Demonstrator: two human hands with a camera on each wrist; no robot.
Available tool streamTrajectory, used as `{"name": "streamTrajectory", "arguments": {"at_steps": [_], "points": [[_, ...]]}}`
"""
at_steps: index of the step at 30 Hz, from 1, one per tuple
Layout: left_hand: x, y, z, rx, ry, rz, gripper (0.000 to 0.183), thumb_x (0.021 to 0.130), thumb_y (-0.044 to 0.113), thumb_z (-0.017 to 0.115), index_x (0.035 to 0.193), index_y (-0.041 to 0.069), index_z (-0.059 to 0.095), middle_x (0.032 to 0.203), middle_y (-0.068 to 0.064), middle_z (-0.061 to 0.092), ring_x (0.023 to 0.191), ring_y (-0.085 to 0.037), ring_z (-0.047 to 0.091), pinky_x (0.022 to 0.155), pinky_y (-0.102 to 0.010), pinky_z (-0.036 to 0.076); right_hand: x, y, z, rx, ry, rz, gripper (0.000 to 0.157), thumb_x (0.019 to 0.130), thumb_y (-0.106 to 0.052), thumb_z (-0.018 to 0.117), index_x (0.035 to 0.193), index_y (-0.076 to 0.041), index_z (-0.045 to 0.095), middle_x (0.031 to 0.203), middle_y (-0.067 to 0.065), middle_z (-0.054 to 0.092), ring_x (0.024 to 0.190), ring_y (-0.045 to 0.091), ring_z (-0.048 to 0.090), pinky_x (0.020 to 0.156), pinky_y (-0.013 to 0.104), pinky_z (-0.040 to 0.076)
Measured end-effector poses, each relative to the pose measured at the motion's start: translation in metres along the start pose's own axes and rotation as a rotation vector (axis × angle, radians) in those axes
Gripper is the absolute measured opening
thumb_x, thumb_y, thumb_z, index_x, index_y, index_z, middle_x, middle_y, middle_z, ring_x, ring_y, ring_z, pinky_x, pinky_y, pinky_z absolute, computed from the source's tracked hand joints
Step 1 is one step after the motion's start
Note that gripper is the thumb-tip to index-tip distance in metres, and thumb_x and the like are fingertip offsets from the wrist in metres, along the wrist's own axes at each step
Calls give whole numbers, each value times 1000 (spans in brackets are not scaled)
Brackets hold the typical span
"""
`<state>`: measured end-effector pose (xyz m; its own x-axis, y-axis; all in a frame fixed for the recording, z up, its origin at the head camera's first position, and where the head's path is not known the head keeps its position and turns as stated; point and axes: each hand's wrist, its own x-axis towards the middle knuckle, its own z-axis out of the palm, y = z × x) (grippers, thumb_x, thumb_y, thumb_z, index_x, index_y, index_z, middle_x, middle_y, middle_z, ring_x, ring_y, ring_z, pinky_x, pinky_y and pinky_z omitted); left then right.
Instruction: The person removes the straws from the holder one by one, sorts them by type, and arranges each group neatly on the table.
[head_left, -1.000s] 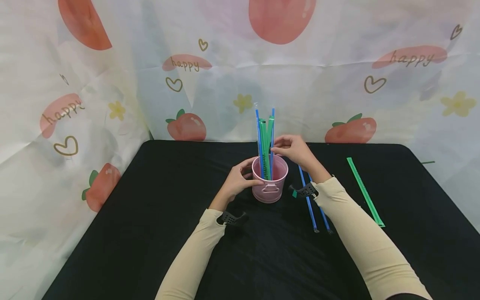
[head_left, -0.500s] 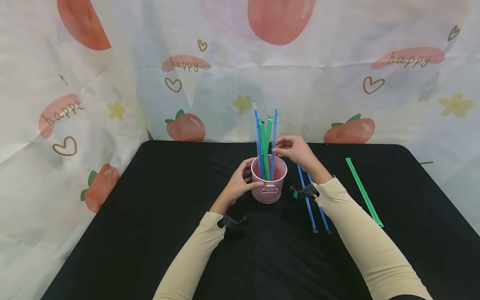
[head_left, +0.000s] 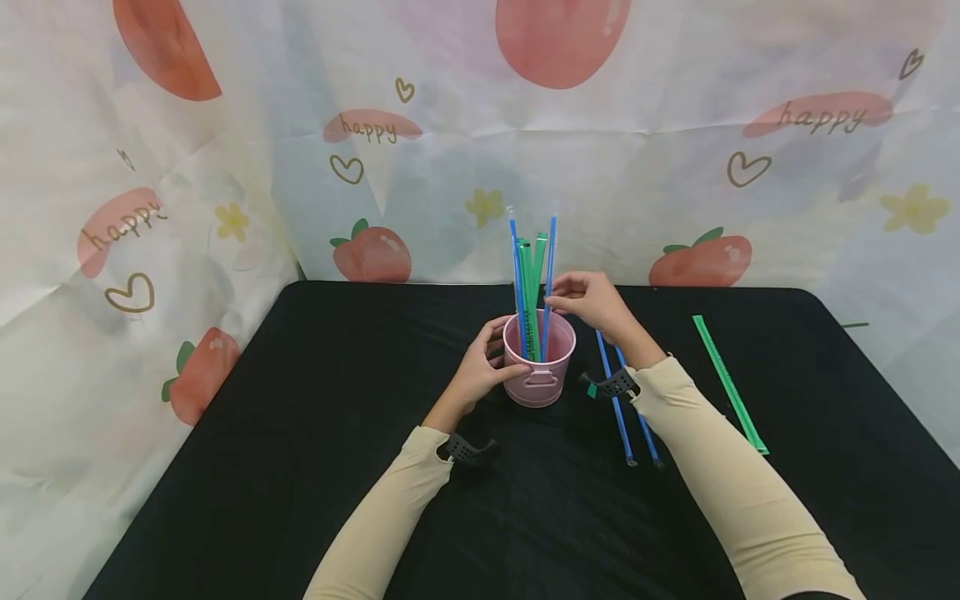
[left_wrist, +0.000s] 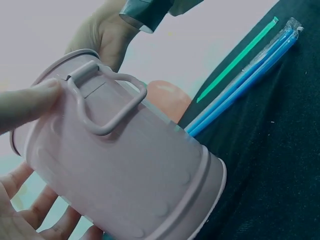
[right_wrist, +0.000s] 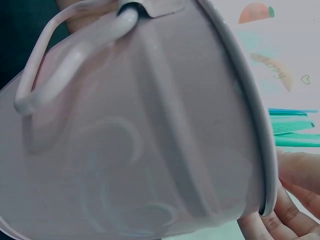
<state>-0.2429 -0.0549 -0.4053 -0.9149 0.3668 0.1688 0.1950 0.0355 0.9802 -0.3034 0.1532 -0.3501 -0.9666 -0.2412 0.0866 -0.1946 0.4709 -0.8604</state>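
A small pink bucket (head_left: pixel 534 390) stands upright on the black-covered table, its wire handle hanging at the front. My left hand (head_left: pixel 474 367) grips it from the left, thumb on the front near the rim and fingers around the side. Several wrapped straws stand in it, green straws (head_left: pixel 529 287) between a blue straw at the left (head_left: pixel 517 271) and another blue straw (head_left: pixel 551 262) at the right. At the back right rim, the thumb and fingers of my right hand (head_left: pixel 588 302) pinch that right-hand blue straw. In the right wrist view the bucket wall (right_wrist: pixel 165 125) hides most of the straws.
Two blue straws (head_left: pixel 622 425) lie on the table right of the bucket, partly under my right forearm. Farther right lies a green straw (head_left: pixel 729 383). Behind the table hangs a white curtain (head_left: pixel 450 200) with fruit prints.
The right-hand blue straw has tipped slightly right, its top moving away from the green straws. My right hand shifted very little; the left hand still grips the bucket.
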Motion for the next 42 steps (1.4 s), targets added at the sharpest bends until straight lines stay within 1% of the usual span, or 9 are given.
{"name": "streamTrajectory", "arguments": {"at_steps": [6, 8, 13, 15, 19, 20, 28, 35, 42], "points": [[9, -20, -2, -7, 20, -23, 72, 80, 2, 71, 142, 10, 35, 139, -18, 44, 129, -34, 45, 108, -47, 38, -2, -1, -1, 36, 2, -14, 28, 89, -12, 64, 109, 7, 60, 101, 24, 64, 72, -1, 62, 72, 18, 55], [6, -13, -2, -11, 18, -32, 72, 80, 1, 71, 142, 9, 35, 139, -19, 43, 130, -35, 44, 108, -47, 38, -3, -2, -2, 50, 4, -20, 28, 89, -12, 64, 109, 7, 60, 100, 24, 64, 73, 0, 63, 72, 17, 55], [6, -13, -2, -14, 33, -48, 72, 79, 2, 72, 141, 10, 37, 139, -18, 44, 130, -34, 45, 107, -47, 39, -5, -3, -5, 80, 9, -35, 29, 89, -14, 63, 108, 7, 60, 102, 22, 65, 75, 3, 65, 75, 20, 56], [9, -21, -3, -11, 47, -45, 72, 79, 3, 73, 141, 11, 38, 138, -17, 45, 129, -34, 46, 106, -46, 40, -5, -2, -6, 88, 9, -41, 29, 90, -16, 63, 108, 7, 60, 100, 18, 66, 76, 3, 65, 75, 22, 56], [9, -21, -3, -13, 43, -60, 73, 79, 0, 71, 142, 11, 37, 141, -19, 42, 131, -36, 42, 107, -49, 37, -6, -2, -9, 117, 19, -55, 31, 89, -17, 64, 108, 7, 60, 94, 8, 66, 76, 3, 65, 77, 24, 56], [10, -22, -3, -3, 39, -58, 73, 79, 1, 72, 142, 11, 36, 141, -18, 42, 132, -36, 42, 107, -49, 37, -6, -3, -9, 124, 23, -60, 31, 89, -17, 64, 108, 8, 60, 93, 6, 66, 75, 3, 65, 76, 21, 56], [11, -20, -8, 113, -13, -31, 78, 75, 3, 76, 141, 16, 36, 141, -12, 44, 130, -34, 45, 103, -48, 42, -12, -11, -12, 160, 49, -108, 33, 89, -14, 64, 108, 12, 58, 92, 8, 66, 75, 1, 65, 73, 17, 55], [14, -20, -12, 105, -70, -11, 80, 75, -1, 75, 143, 12, 34, 143, -17, 41, 131, -38, 42, 103, -51, 42, -14, -16, -16, 165, 72, -125, 32, 89, -14, 63, 108, 12, 58, 87, -3, 64, 75, 0, 64, 75, 18, 55], [5, 2, -12, 94, -103, -26, 79, 77, -2, 73, 143, 5, 31, 144, -24, 36, 131, -44, 39, 103, -52, 40, -17, -22, -24, 167, 83, -148, 31, 89, -14, 64, 107, 10, 59, 82, -10, 64, 75, 2, 66, 73, 15, 54]]}}
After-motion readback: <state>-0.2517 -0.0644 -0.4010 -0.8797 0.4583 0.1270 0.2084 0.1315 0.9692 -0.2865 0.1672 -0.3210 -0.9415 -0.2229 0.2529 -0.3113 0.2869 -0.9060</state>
